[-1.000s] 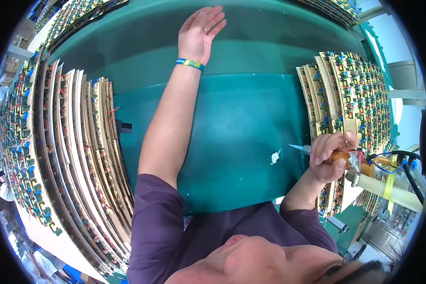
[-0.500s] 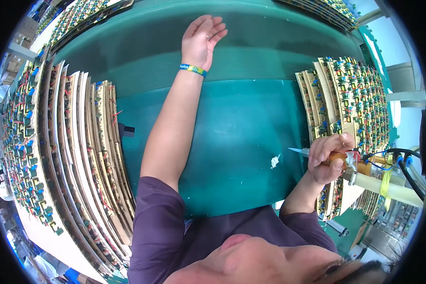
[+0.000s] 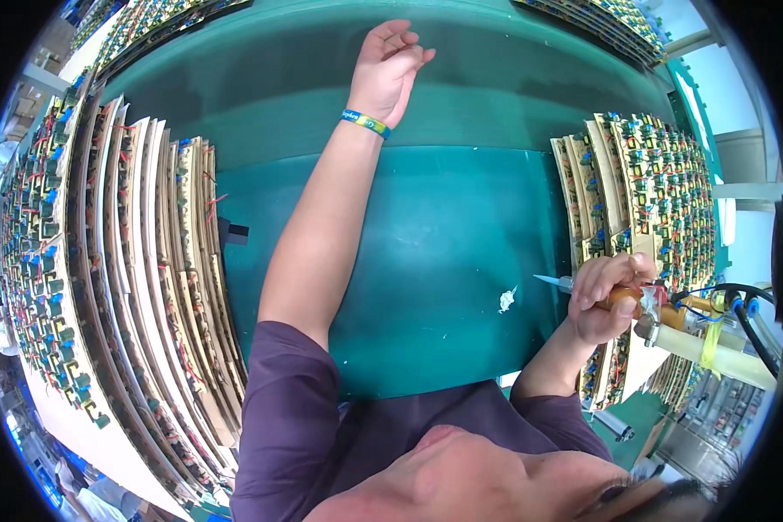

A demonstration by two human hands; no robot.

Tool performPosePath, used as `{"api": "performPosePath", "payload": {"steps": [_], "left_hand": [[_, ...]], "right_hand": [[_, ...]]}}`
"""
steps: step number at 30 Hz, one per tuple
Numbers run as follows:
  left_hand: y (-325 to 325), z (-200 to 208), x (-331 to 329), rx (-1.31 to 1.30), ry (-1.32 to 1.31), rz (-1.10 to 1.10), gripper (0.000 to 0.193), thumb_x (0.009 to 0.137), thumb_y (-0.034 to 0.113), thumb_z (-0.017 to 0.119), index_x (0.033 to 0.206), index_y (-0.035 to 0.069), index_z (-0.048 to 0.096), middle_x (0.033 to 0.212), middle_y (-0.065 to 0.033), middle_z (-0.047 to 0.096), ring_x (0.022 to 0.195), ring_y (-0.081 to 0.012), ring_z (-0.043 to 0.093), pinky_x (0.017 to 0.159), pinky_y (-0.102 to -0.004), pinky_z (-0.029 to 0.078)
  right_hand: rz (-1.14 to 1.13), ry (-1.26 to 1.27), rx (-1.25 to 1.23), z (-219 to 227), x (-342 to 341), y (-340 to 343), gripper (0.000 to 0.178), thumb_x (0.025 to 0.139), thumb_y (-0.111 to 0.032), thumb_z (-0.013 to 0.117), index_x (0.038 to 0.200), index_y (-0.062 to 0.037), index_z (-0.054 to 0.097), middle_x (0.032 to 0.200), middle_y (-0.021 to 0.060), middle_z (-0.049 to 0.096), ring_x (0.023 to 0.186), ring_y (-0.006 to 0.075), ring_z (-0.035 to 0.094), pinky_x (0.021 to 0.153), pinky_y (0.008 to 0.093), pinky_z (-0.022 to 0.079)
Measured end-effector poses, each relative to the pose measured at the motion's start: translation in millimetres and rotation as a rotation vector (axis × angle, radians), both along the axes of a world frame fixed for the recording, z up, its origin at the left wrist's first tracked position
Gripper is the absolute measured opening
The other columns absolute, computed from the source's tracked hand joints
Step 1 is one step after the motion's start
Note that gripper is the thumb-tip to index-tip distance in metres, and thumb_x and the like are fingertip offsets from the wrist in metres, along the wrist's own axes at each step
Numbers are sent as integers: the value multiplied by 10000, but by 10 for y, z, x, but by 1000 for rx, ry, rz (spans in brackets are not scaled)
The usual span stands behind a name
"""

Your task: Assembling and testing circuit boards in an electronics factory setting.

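My left hand is held out over the far part of the green work surface, with a blue, green and yellow band round its wrist. Its fingers are bent but apart, and nothing shows in them. My right hand wraps round a glue dispensing gun at the right. The gun's pale tapered nozzle points left over the green mat. A thick whitish tube leads off to its right. On the mat, left of the nozzle, lies a small white blob.
Tall stacks of circuit board panels flank the mat: a left stack and a right stack, with boards and sheets on edge. More panels stand at the far right. Black cables hang beside the tube. A small black piece sits by the left stack.
My left hand has shifted slightly right and farther away, its fingers bending a little more. My right hand stays closed round the glue dispensing gun, nearly in place.
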State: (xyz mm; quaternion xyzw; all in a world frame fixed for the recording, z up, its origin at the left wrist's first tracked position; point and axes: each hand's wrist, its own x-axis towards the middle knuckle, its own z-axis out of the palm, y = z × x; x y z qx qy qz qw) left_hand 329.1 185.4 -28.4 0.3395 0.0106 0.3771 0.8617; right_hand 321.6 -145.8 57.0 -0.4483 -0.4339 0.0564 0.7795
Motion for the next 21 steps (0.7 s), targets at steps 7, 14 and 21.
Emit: {"api": "performPosePath", "payload": {"steps": [7, 14, 21], "left_hand": [[-1, 50, -23, -6, 27, 10, 382, 808, -71, 558, 1163, 36, 467, 1009, -61, 527, 859, -152, 535, 897, -413, 475], [239, 53, -113, -379, -132, 198, 416, 970, 411, 388, 1218, 78, 412, 1098, -179, 510, 1056, -348, 501, 986, -498, 415], [141, 123, -118, -385, -115, 193, 447, 966, 370, 404, 1297, 71, 375, 1124, -188, 503, 1062, -333, 506, 998, -473, 412]], "right_hand": [[-42, 5, -18, -2, -17, -29, 483, 884, -350, 601, 1202, -27, 433, 630, 7, 460, 429, 82, 396, 369, 203, 333], [-1, -12, 7, 9, -5, -7, 447, 903, -296, 570, 1221, -13, 433, 651, 11, 464, 441, 77, 392, 387, 204, 325], [-7, -13, 9, -5, -6, -8, 438, 902, -292, 569, 1211, -11, 437, 655, 12, 456, 441, 78, 391, 388, 205, 329]]}}
